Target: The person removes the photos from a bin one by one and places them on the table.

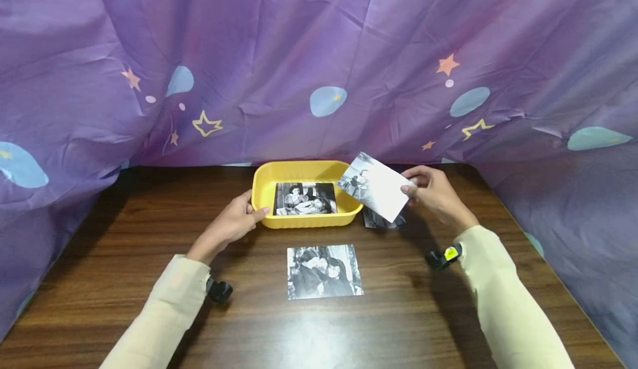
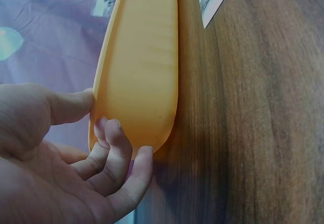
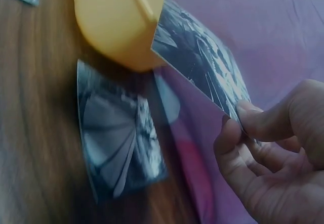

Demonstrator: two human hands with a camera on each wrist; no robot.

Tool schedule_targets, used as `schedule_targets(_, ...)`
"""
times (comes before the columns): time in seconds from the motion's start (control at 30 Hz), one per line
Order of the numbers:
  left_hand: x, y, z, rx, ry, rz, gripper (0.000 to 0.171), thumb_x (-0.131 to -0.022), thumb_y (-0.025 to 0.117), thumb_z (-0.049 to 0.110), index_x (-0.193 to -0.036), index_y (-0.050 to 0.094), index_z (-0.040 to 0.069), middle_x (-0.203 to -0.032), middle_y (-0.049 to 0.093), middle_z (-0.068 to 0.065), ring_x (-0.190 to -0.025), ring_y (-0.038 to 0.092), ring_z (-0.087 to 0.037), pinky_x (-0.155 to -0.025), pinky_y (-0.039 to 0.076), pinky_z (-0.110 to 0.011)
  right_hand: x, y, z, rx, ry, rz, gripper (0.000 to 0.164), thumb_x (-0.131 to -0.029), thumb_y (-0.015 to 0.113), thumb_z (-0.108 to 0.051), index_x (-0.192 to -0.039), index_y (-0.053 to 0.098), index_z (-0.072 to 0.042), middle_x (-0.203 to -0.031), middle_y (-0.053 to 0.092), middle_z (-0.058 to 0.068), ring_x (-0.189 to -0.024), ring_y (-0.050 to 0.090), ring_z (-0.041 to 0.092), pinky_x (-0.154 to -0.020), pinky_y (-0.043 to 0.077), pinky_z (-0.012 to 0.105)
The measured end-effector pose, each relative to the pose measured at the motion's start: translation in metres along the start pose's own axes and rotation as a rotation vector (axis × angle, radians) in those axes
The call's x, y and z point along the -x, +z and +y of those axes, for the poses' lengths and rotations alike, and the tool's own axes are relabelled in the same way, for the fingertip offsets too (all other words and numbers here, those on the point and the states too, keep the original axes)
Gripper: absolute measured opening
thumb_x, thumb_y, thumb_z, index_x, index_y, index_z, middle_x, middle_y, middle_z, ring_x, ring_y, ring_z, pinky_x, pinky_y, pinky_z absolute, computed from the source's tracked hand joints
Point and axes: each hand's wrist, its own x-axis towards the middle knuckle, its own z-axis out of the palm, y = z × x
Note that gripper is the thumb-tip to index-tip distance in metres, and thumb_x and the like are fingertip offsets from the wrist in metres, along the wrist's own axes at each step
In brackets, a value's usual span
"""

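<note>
A yellow plastic tray [image 1: 309, 222] stands near the back of the table, and a black-and-white photo [image 1: 305, 198] lies inside it. My left hand [image 1: 235, 219] grips the tray's left end, thumb at the rim and fingers curled against the outer wall. Between thumb and fingers, my right hand [image 1: 432, 193] pinches another black-and-white photo [image 1: 371, 183] by its right edge, tilted above the tray's right end. Glare whitens much of that print in the head view. Below it, partly hidden, a third photo [image 3: 119, 138] lies on the table beside the tray.
One more black-and-white photo [image 1: 325, 271] lies flat on the wooden table [image 1: 259, 330], in front of the tray. A purple curtain [image 1: 279, 53] with stars and blobs hangs right behind the table. Each wrist wears a small black camera.
</note>
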Motion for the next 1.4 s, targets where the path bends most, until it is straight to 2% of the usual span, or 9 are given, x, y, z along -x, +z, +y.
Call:
schedule_targets(0.13,-0.001,0.002,0.000,-0.001,-0.010,-0.001,0.054,-0.101,0.060,0.010,-0.147,0.038,-0.010,-0.074,0.050,-0.004,-0.062,0.047,-0.013,-0.051,0.036,-0.023,0.012,-0.015,0.015,-0.011,0.060,0.032,0.037,-0.093,0.065,0.007,-0.124,0.048,0.020,-0.080,0.065,0.000,-0.063,0.062,0.011,-0.059,0.058,0.029)
schedule_targets(0.27,-0.001,0.003,0.001,0.009,-0.023,0.001,0.056,-0.102,0.060,0.011,-0.148,0.036,-0.010,-0.075,0.050,-0.005,-0.061,0.046,-0.013,-0.049,0.036,-0.023,0.022,-0.028,0.027,-0.084,0.130,0.047,0.039,-0.094,0.064,0.007,-0.124,0.043,0.020,-0.079,0.065,-0.004,-0.062,0.062,0.010,-0.062,0.059,0.029)
schedule_targets(0.4,0.000,0.002,0.002,0.012,-0.031,-0.002,0.058,-0.102,0.060,0.012,-0.149,0.035,-0.010,-0.075,0.050,-0.005,-0.061,0.046,-0.013,-0.049,0.037,-0.023,0.030,-0.038,0.036,-0.165,0.160,0.069,0.036,-0.094,0.062,0.010,-0.122,0.041,0.020,-0.077,0.065,-0.003,-0.063,0.063,0.010,-0.063,0.060,0.028)
schedule_targets(0.57,0.000,0.002,0.001,0.002,-0.016,0.000,0.057,-0.101,0.060,0.011,-0.149,0.036,-0.009,-0.075,0.050,-0.005,-0.061,0.047,-0.013,-0.050,0.037,-0.024,0.038,-0.042,0.045,-0.263,0.180,0.147,0.028,-0.093,0.060,0.013,-0.115,0.042,0.015,-0.079,0.065,-0.001,-0.067,0.066,0.010,-0.065,0.060,0.027)
schedule_targets(0.77,0.001,0.002,0.002,-0.003,-0.007,0.003,0.056,-0.101,0.061,0.011,-0.149,0.037,-0.008,-0.075,0.051,-0.006,-0.062,0.047,-0.014,-0.050,0.038,-0.024,0.045,-0.042,0.054,-0.312,0.231,0.224,0.026,-0.094,0.059,0.012,-0.113,0.042,0.009,-0.082,0.066,0.000,-0.071,0.067,0.008,-0.068,0.060,0.028)
schedule_targets(0.93,0.001,0.002,0.002,-0.007,-0.016,0.005,0.055,-0.101,0.060,0.011,-0.147,0.038,-0.008,-0.075,0.052,-0.006,-0.062,0.047,-0.013,-0.051,0.038,-0.024,0.046,-0.042,0.065,-0.301,0.242,0.268,0.023,-0.092,0.060,0.011,-0.109,0.045,0.007,-0.082,0.065,0.002,-0.072,0.068,0.009,-0.069,0.060,0.030)
schedule_targets(1.1,0.002,0.002,0.001,-0.017,-0.014,0.010,0.053,-0.102,0.060,0.012,-0.146,0.040,-0.009,-0.075,0.051,-0.005,-0.063,0.048,-0.014,-0.052,0.038,-0.024,0.045,-0.044,0.076,-0.312,0.291,0.295,0.021,-0.092,0.061,0.009,-0.105,0.046,0.002,-0.080,0.065,0.002,-0.069,0.069,0.010,-0.069,0.060,0.030)
schedule_targets(1.27,0.002,0.002,0.001,-0.008,-0.007,0.005,0.054,-0.101,0.060,0.010,-0.147,0.038,-0.010,-0.075,0.052,-0.006,-0.062,0.047,-0.013,-0.051,0.038,-0.024,0.048,-0.040,0.072,-0.228,0.294,0.305,0.023,-0.090,0.061,0.011,-0.106,0.044,0.008,-0.079,0.061,0.005,-0.066,0.067,0.009,-0.069,0.060,0.030)
schedule_targets(1.4,0.002,0.001,0.002,-0.002,-0.012,0.005,0.055,-0.102,0.060,0.010,-0.148,0.037,-0.010,-0.075,0.051,-0.006,-0.061,0.047,-0.013,-0.050,0.038,-0.023,0.049,-0.039,0.069,-0.073,0.320,0.322,0.027,-0.089,0.066,0.008,-0.108,0.047,0.014,-0.077,0.063,0.004,-0.061,0.066,0.008,-0.064,0.060,0.028)
